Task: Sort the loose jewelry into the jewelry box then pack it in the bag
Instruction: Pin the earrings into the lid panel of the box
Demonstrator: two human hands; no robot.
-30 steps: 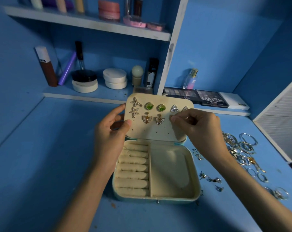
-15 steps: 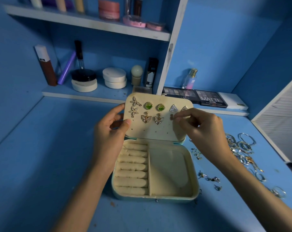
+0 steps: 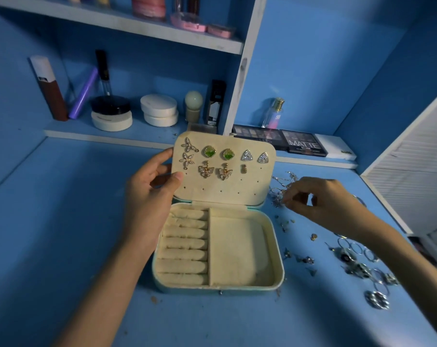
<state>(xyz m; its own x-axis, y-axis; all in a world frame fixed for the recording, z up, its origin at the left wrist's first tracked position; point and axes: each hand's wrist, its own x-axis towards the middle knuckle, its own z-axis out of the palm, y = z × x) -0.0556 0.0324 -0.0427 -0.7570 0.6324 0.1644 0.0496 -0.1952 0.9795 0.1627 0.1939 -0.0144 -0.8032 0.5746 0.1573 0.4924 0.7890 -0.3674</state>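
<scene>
1. Blue desk (image 3: pixel 62 221) carries the jewelry box (image 3: pixel 277 249), which lies open at its middle, just in front of the person, with the lid (image 3: pixel 222 190) standing upright.
2. Its shell is teal and its lining cream. The lid panel holds star earrings (image 3: pixel 188 152), green studs (image 3: pixel 218 153), triangle studs (image 3: pixel 255 156), butterfly drops (image 3: pixel 213 171) and one small gold stud (image 3: pixel 243 169) on its own. Many pinholes are free. The ring rolls (image 3: pixel 185 244) and the open compartment (image 3: pixel 235 251) hold nothing.
3. The left hand (image 3: pixel 147 204) grips the lid's left edge, thumb on the face and fingers behind.
4. The right hand (image 3: pixel 322 201) is off the box, thumb and forefinger drawn together at a silvery tangle (image 3: pixel 279 194). Whether they have closed on a piece I cannot tell, because the spot is small and blurred.
5. Earring sorting looks to be the step in hand, at the fetching of the next piece. The next move calls for a fine pinch, then a post pushed through a free hole while the lid is braced.
6. Loose jewelry (image 3: pixel 357 261), mostly rings and hoops, lies to the right, so sorting is far from done. No bag shows.
7. Cosmetics line the shelf (image 3: pixel 69 133) behind.
</scene>
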